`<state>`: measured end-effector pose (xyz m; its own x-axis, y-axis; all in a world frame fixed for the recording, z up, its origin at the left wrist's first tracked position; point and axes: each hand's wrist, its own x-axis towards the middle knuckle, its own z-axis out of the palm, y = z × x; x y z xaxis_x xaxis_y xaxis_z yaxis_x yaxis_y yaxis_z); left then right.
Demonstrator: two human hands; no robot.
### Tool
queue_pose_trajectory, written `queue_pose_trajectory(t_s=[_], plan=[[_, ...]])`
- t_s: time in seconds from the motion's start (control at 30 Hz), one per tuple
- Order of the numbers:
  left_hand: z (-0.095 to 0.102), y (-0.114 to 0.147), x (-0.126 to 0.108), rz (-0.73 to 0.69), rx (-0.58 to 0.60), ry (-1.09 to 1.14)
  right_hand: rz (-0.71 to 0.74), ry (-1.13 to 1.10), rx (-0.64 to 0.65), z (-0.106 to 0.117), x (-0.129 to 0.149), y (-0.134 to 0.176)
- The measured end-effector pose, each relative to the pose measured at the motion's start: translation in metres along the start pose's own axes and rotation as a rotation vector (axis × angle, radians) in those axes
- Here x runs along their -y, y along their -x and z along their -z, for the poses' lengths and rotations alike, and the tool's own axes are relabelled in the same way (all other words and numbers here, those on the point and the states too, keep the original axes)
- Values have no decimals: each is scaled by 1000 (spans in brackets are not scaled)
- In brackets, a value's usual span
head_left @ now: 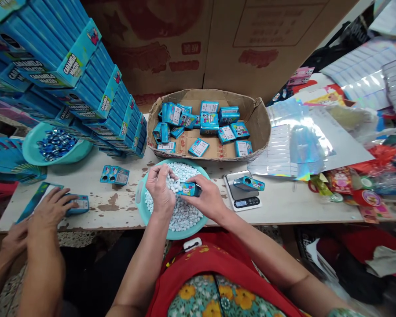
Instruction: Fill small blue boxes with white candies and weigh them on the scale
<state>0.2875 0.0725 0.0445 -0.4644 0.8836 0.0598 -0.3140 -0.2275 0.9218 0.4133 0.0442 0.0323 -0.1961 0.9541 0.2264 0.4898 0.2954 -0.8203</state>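
Note:
Over a turquoise bowl (188, 231) full of small white candies (185, 218), both my hands meet. My left hand (161, 187) is curled round a small heap of the white candies, at the mouth of a small blue box (188, 189). That box lies on its side in the fingers of my right hand (209, 197), its near end partly covered by them. Right of the bowl, another small blue box (250, 183) rests on a digital scale (242, 203) with a lit display.
Behind the bowl stands a cut-down cardboard tray (208, 154) holding several small blue boxes. Stacked blue display cartons (102, 101) tower at left, beside a bowl of blue wrapped sweets (57, 143). A co-worker's hands (51, 207) handle blue packaging. Plastic sheets (277, 145) lie right.

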Motion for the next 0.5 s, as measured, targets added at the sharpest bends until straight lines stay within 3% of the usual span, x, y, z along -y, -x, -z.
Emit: queue_pose_trajectory(t_s=[0.3, 0.5], plan=[[-3, -7, 2, 30, -9, -12, 3, 11, -8, 1, -3, -5], [-3, -3, -4, 70, -23, -158, -10, 61, -27, -8, 2, -7]])
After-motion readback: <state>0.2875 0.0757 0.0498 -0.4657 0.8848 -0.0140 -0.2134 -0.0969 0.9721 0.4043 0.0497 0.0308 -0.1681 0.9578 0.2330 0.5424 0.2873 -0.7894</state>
